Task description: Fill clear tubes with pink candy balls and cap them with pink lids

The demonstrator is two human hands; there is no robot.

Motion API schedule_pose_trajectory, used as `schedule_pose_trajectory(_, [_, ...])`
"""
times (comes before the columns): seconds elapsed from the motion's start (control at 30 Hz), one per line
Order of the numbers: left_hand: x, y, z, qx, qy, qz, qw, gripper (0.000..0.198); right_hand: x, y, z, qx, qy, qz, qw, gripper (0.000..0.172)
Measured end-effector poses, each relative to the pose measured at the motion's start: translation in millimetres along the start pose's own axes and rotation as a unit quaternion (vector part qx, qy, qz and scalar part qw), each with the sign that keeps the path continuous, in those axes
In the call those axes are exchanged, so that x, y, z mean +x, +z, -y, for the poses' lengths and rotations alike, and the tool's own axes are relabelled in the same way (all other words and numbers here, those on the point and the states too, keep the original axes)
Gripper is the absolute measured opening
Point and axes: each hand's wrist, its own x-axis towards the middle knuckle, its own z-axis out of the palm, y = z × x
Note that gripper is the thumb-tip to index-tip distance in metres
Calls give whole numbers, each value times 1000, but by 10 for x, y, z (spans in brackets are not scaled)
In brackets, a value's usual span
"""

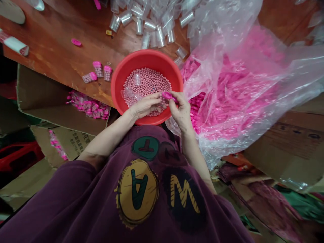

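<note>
Right hand (181,109): pinching pink cap (167,95) | left hand (144,105): gripping clear jar (162,106) | showing finished capped jars (98,70) | leaving beads (152,77) unpacked

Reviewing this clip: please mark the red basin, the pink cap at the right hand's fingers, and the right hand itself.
Red basin (149,60): head view, on its far inner wall.
Pink cap (166,95): head view, on its middle.
Right hand (182,109): head view, on its back.

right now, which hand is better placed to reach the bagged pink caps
Probably the right hand: though pinching a pink cap, it's nearer the plastic bag than the left hand.
</note>
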Motion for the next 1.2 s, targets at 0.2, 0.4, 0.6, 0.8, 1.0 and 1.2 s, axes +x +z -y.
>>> schedule_pose_trajectory(0.2, [4, -48, -117, 53, 4, -4, 999, 38, 16, -32, 14, -30, 30, -28, 999, 31])
schedule_pose_trajectory(0.4, [44, 8, -142, 10, -21, -18, 1000, 33, 7, -18, 16, -114, -25, -11, 993, 33])
schedule_pose_trajectory(0.6, [81, 28, -114, 11, -20, -61, 998, 28, -42, 33, 62, -88, -11, 8, 996, 30])
schedule_pose_trajectory(0.8, [78, 27, -86, -35, -29, -50, 998, 23, -5, 48, 64, -3, 48, -44, 998, 25])
schedule_pose_trajectory(1.0, [48, 31, -61, -38, -23, -24, 999, 24, 43, 36, 30, -14, 40, -44, 998, 33])
schedule_pose_trajectory(1.2, [94, 54, -13, -69, -17, -25, 997, 19, 50, 55, 28, -27, 9, -61, 998, 31])
